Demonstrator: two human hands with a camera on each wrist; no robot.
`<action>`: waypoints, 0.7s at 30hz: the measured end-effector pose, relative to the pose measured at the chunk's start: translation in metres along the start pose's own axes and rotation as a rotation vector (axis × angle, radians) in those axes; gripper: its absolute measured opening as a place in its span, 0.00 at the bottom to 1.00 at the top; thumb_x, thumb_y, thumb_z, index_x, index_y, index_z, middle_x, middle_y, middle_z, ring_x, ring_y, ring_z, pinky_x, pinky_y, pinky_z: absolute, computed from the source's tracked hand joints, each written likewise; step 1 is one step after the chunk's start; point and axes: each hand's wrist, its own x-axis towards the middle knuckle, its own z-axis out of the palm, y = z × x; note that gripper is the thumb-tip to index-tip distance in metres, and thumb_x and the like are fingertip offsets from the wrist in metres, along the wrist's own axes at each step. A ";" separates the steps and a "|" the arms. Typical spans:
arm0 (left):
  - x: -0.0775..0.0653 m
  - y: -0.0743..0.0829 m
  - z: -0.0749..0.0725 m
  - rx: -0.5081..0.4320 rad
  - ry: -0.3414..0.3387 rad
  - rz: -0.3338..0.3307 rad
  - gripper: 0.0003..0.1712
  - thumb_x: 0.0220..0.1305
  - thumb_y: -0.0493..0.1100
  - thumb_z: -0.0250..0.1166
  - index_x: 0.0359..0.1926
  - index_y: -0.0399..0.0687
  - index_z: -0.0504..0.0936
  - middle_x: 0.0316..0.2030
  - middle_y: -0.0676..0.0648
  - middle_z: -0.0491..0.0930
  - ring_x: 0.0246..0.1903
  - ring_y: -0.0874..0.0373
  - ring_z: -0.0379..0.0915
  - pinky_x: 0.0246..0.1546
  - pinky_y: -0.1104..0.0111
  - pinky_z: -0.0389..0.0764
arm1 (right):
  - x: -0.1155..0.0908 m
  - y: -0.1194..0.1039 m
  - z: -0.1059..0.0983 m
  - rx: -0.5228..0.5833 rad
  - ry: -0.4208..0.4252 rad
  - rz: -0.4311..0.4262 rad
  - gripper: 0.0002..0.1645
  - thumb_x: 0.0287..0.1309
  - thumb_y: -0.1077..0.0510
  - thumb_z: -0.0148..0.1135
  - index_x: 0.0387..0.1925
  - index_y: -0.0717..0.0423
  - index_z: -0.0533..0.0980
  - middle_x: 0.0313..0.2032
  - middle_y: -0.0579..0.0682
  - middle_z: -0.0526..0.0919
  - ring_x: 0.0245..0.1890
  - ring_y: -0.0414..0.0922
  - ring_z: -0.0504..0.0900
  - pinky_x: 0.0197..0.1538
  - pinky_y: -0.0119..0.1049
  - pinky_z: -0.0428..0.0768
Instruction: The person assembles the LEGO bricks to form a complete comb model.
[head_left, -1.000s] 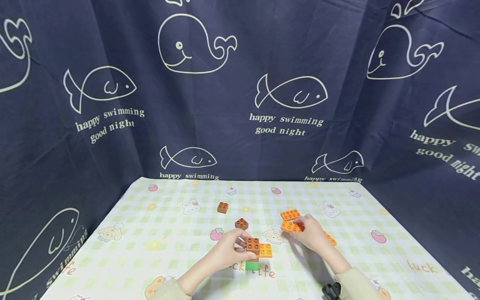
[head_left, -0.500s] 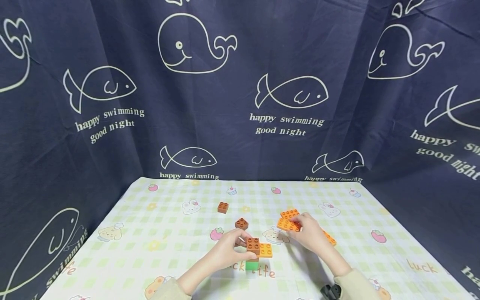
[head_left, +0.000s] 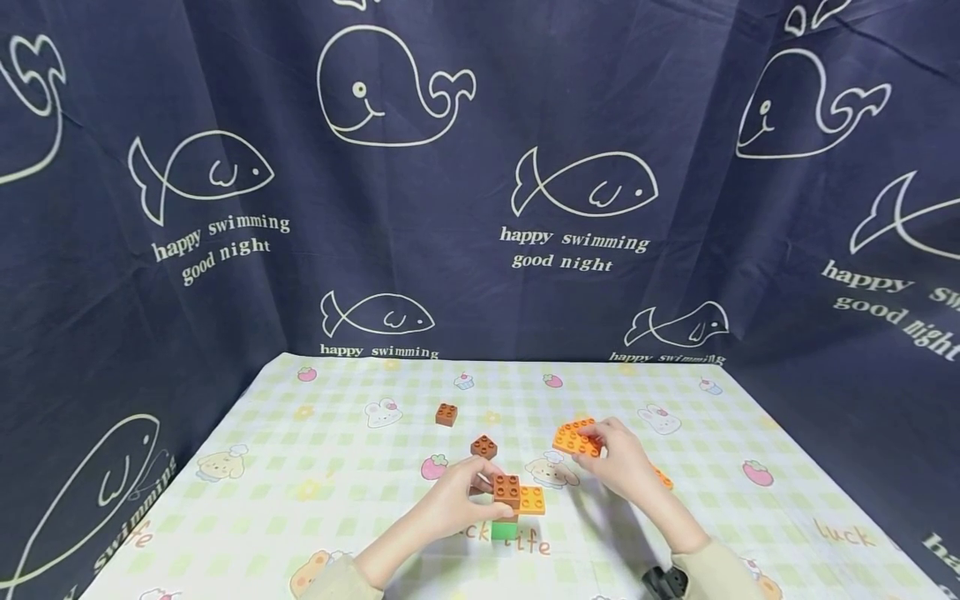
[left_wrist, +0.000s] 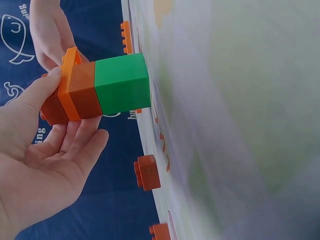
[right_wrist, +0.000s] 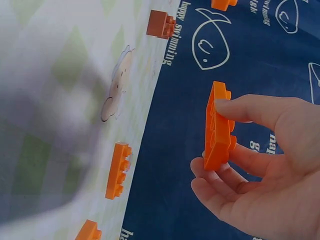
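Note:
My left hand [head_left: 459, 507] grips a small stack of toy building bricks near its top, thumb on one side and fingers on the other. From the bottom up, the left wrist view shows a green block [left_wrist: 122, 84], a brown brick [left_wrist: 85, 92], a thin orange plate that juts out to one side, and a brown brick [left_wrist: 53, 107] on top. The green block stands at the tablecloth. To the right, my right hand [head_left: 621, 467] pinches a flat orange studded brick [right_wrist: 218, 131] between thumb and fingers, held above the table.
Two loose brown bricks [head_left: 446, 414] lie beyond my left hand. In the right wrist view, one orange brick [right_wrist: 118, 170] lies below the held one and another orange brick [right_wrist: 89, 231] shows at the bottom edge. A dark whale-print curtain [head_left: 480, 250] borders the checked tablecloth [head_left: 247, 517].
My right hand has shifted slightly left and upward with the orange brick, which now overlaps the orange brick behind it in the head view. The left hand and stack stay put.

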 end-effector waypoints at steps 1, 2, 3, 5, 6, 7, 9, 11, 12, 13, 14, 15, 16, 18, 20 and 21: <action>0.000 0.000 0.000 -0.003 0.001 0.001 0.23 0.49 0.50 0.73 0.44 0.47 0.77 0.39 0.53 0.78 0.38 0.62 0.75 0.43 0.68 0.80 | 0.000 -0.001 -0.001 0.001 0.002 -0.005 0.23 0.44 0.61 0.70 0.45 0.66 0.78 0.38 0.55 0.77 0.37 0.47 0.75 0.43 0.44 0.78; 0.000 0.000 0.000 -0.004 0.002 0.003 0.23 0.49 0.50 0.73 0.44 0.47 0.77 0.39 0.53 0.78 0.38 0.63 0.75 0.43 0.70 0.80 | 0.000 -0.001 -0.001 0.004 0.003 -0.008 0.23 0.44 0.61 0.70 0.45 0.66 0.78 0.38 0.54 0.77 0.37 0.47 0.75 0.43 0.43 0.77; 0.000 0.000 0.000 -0.009 0.002 0.005 0.23 0.49 0.49 0.73 0.44 0.47 0.77 0.39 0.53 0.78 0.37 0.64 0.74 0.42 0.71 0.81 | 0.000 -0.002 -0.002 0.007 0.003 -0.010 0.23 0.44 0.61 0.70 0.45 0.66 0.78 0.37 0.54 0.77 0.36 0.47 0.75 0.43 0.42 0.77; 0.001 -0.001 0.000 -0.020 0.001 0.008 0.23 0.49 0.49 0.73 0.44 0.46 0.77 0.39 0.52 0.77 0.37 0.65 0.74 0.40 0.74 0.81 | 0.001 -0.003 -0.003 0.017 0.004 -0.012 0.23 0.44 0.62 0.70 0.45 0.66 0.78 0.37 0.54 0.77 0.36 0.46 0.75 0.42 0.41 0.77; 0.001 -0.001 0.000 -0.028 -0.001 0.008 0.23 0.49 0.48 0.73 0.44 0.45 0.77 0.39 0.52 0.77 0.37 0.65 0.74 0.40 0.76 0.80 | 0.001 -0.004 -0.004 0.023 0.005 -0.013 0.23 0.44 0.62 0.70 0.45 0.66 0.78 0.37 0.54 0.77 0.36 0.46 0.75 0.43 0.41 0.77; 0.001 -0.001 0.000 -0.040 -0.004 0.007 0.23 0.49 0.48 0.73 0.44 0.45 0.77 0.39 0.52 0.77 0.37 0.65 0.74 0.39 0.77 0.80 | 0.000 -0.004 -0.004 0.027 0.005 -0.013 0.23 0.44 0.62 0.70 0.45 0.65 0.78 0.37 0.53 0.77 0.37 0.47 0.75 0.43 0.42 0.77; 0.001 -0.001 0.001 -0.077 -0.009 0.001 0.22 0.49 0.46 0.73 0.44 0.44 0.77 0.39 0.51 0.77 0.37 0.65 0.74 0.38 0.79 0.80 | 0.000 -0.006 -0.005 0.037 0.009 -0.015 0.23 0.44 0.62 0.70 0.45 0.65 0.78 0.37 0.53 0.77 0.37 0.47 0.75 0.44 0.43 0.77; 0.001 -0.001 0.001 -0.107 -0.013 -0.008 0.22 0.49 0.45 0.73 0.44 0.43 0.77 0.39 0.50 0.76 0.37 0.64 0.74 0.37 0.80 0.80 | 0.000 -0.007 -0.006 0.045 0.018 -0.025 0.23 0.43 0.62 0.71 0.44 0.64 0.78 0.37 0.53 0.77 0.38 0.48 0.76 0.45 0.45 0.78; 0.000 0.000 0.001 -0.121 -0.015 -0.011 0.22 0.49 0.44 0.73 0.44 0.43 0.76 0.39 0.50 0.76 0.38 0.64 0.74 0.36 0.81 0.80 | -0.001 -0.007 -0.006 0.048 0.021 -0.032 0.22 0.43 0.62 0.71 0.44 0.64 0.79 0.37 0.53 0.78 0.38 0.48 0.76 0.46 0.46 0.78; 0.000 0.000 0.002 -0.131 -0.015 -0.014 0.22 0.49 0.44 0.73 0.44 0.43 0.76 0.39 0.50 0.76 0.38 0.63 0.74 0.36 0.81 0.80 | -0.001 -0.007 -0.006 0.048 0.027 -0.040 0.22 0.43 0.62 0.71 0.44 0.64 0.79 0.37 0.53 0.78 0.39 0.48 0.76 0.47 0.46 0.78; 0.000 0.000 0.002 -0.138 -0.016 -0.016 0.22 0.49 0.43 0.73 0.44 0.43 0.76 0.39 0.49 0.76 0.38 0.63 0.74 0.35 0.81 0.80 | -0.001 -0.008 -0.006 0.048 0.032 -0.051 0.22 0.43 0.62 0.71 0.44 0.63 0.79 0.37 0.53 0.78 0.39 0.48 0.77 0.47 0.46 0.78; 0.000 0.000 0.002 -0.137 -0.016 -0.017 0.22 0.49 0.43 0.73 0.44 0.43 0.76 0.40 0.49 0.76 0.38 0.63 0.74 0.35 0.81 0.80 | -0.001 -0.008 -0.006 0.049 0.038 -0.060 0.22 0.43 0.62 0.71 0.44 0.63 0.79 0.37 0.52 0.78 0.39 0.48 0.77 0.47 0.46 0.78; 0.000 -0.001 0.002 -0.136 -0.015 -0.017 0.22 0.49 0.43 0.73 0.44 0.43 0.76 0.40 0.49 0.76 0.38 0.63 0.74 0.35 0.81 0.80 | -0.001 -0.009 -0.006 0.049 0.044 -0.072 0.21 0.43 0.63 0.71 0.43 0.63 0.79 0.37 0.52 0.78 0.38 0.48 0.77 0.46 0.46 0.78; 0.000 -0.001 0.002 -0.134 -0.014 -0.017 0.22 0.49 0.43 0.73 0.44 0.43 0.76 0.40 0.49 0.76 0.38 0.63 0.74 0.35 0.81 0.80 | -0.001 -0.009 -0.007 0.051 0.053 -0.088 0.21 0.43 0.63 0.71 0.43 0.62 0.80 0.37 0.52 0.78 0.38 0.47 0.77 0.46 0.46 0.78; 0.000 -0.001 0.002 -0.133 -0.014 -0.018 0.22 0.49 0.44 0.73 0.44 0.44 0.76 0.40 0.49 0.76 0.38 0.62 0.74 0.35 0.81 0.80 | -0.001 -0.010 -0.007 0.054 0.063 -0.099 0.21 0.42 0.63 0.71 0.43 0.61 0.80 0.36 0.51 0.79 0.38 0.46 0.77 0.46 0.45 0.78; 0.000 -0.001 0.001 -0.131 -0.014 -0.017 0.22 0.49 0.44 0.73 0.44 0.44 0.76 0.40 0.49 0.76 0.38 0.62 0.74 0.35 0.81 0.80 | -0.001 -0.011 -0.007 0.056 0.067 -0.105 0.21 0.42 0.63 0.71 0.43 0.61 0.80 0.36 0.51 0.79 0.38 0.46 0.77 0.46 0.45 0.78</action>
